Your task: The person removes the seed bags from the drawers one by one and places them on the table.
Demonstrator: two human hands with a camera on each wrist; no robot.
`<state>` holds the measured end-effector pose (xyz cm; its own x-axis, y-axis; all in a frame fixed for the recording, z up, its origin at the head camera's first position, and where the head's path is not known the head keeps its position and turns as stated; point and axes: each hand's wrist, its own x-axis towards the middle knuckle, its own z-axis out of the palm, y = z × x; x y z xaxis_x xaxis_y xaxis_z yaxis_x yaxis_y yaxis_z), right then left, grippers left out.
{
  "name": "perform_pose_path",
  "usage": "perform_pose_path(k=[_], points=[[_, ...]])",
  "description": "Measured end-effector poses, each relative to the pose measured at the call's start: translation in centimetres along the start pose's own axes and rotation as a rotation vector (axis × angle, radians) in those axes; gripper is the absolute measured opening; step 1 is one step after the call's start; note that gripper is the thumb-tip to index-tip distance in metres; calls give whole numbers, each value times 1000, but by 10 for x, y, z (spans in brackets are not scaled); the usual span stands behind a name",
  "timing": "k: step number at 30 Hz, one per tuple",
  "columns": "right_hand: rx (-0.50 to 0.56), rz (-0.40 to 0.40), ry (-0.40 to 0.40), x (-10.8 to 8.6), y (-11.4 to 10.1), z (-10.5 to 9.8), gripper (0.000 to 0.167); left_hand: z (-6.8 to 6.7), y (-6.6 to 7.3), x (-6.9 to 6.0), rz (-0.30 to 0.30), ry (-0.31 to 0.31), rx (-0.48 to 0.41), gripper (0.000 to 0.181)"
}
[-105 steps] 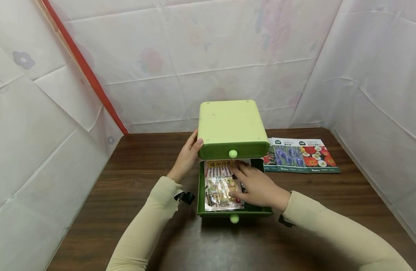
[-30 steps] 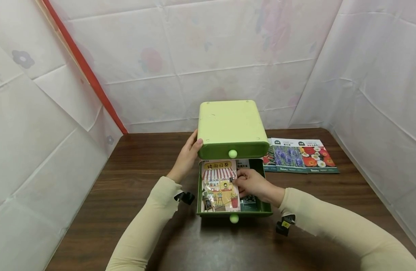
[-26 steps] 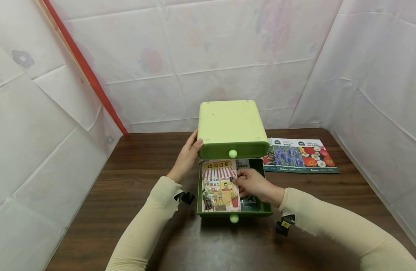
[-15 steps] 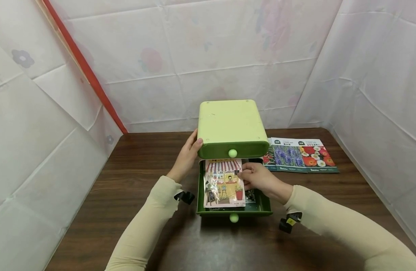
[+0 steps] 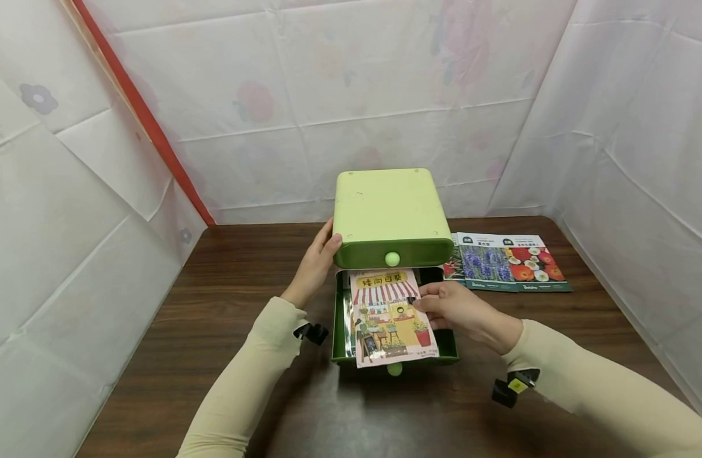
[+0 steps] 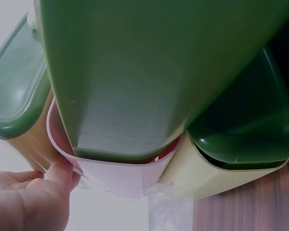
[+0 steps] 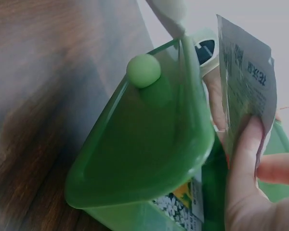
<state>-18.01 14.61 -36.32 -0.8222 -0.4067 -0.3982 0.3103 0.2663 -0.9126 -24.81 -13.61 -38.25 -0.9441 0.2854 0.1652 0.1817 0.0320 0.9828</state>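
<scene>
The illustrated packet (image 5: 385,318) is clamped between the thumb and fingers of the right hand (image 5: 468,312), gripped by its right edge; in the right wrist view the thumb is seen pressed against one face. The packet is held tilted over the pulled-out drawer (image 7: 135,144), its lower edge overlapping the front rim in the head view. Since it is pinched at one side only, it is likely to swing or fold, so a firm but uncreasing pressure is advised. The free edge is best kept raised clear of the drawer walls, and the round knob (image 7: 143,70) should be allowed for, lest a corner be snagged.

Underneath, at least one flower-printed packet (image 7: 176,211) is seen in the drawer; it should not be dragged along. The drawer is housed in the pinkish middle box (image 6: 125,175), below the upper box (image 5: 391,203). Against the upper box's left side the left hand (image 5: 313,270) is laid, fingers extended rather than wrapped around; steady, light pressure should be enough to brace the stack there. Farther out, on the tabletop (image 5: 179,343) to the right, flower packets (image 5: 488,264) are laid in a row; these are best left unbrushed by the right sleeve (image 5: 603,375).
</scene>
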Motion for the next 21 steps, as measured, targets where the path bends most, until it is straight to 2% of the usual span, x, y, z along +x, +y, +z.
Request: perform_pose_path(k=[3,7,13,17,21], points=[[13,3,-48,-9,-3,-1,36,0,0,0,-1,7,4,68],[-22,-2,-107,-22,-7,-6,37,0,1,0,-6,8,14,68],[-78,-64,-167,-40,-12,-17,41,-1,0,0,-15,9,17,67],[-91,-132,-149,-50,-15,-27,42,-3,0,0,-9,-2,16,67],[-72,-179,-87,-60,-18,-41,40,-3,0,0,-19,-4,14,66]])
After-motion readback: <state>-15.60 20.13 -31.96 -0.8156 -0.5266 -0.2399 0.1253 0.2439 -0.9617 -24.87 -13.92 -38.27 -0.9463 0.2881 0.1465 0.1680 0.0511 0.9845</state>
